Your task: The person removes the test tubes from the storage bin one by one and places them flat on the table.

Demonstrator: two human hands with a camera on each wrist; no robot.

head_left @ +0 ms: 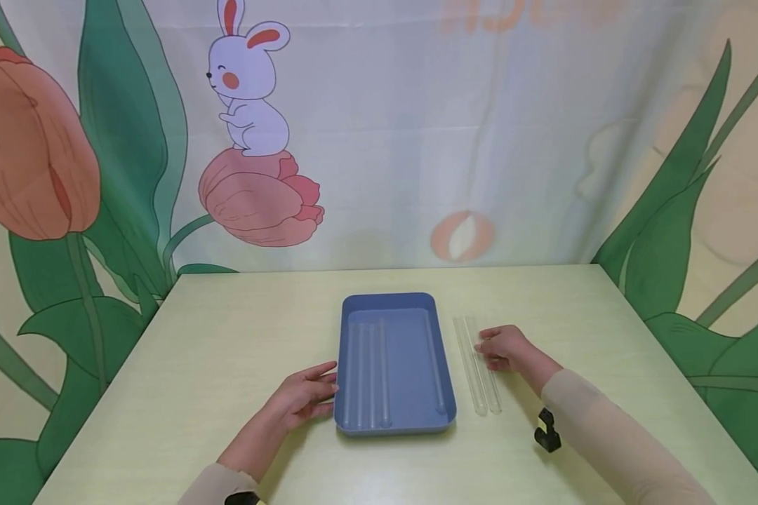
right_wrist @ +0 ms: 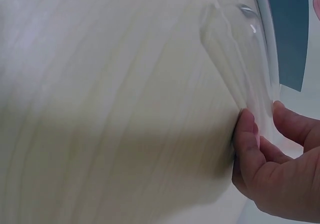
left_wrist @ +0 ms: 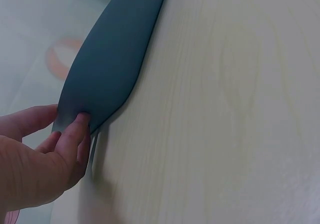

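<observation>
A blue tray (head_left: 407,372) lies on the table, holding several clear test tubes (head_left: 371,375) side by side along its left and a single test tube (head_left: 434,361) by its right wall. My left hand (head_left: 302,394) rests its fingertips against the tray's left outer wall, as the left wrist view also shows. Just right of the tray, two more clear test tubes lie parallel on the table. With thumb and fingers, my right hand (head_left: 504,347) pinches the right-hand test tube (head_left: 494,391) around its middle; the left-hand test tube (head_left: 470,368) lies close beside it.
The pale wood-grain table (head_left: 253,315) reaches back to a printed curtain (head_left: 379,140) with a rabbit and tulips. A black-and-yellow wrist device (head_left: 547,431) hangs at the right sleeve (head_left: 606,428).
</observation>
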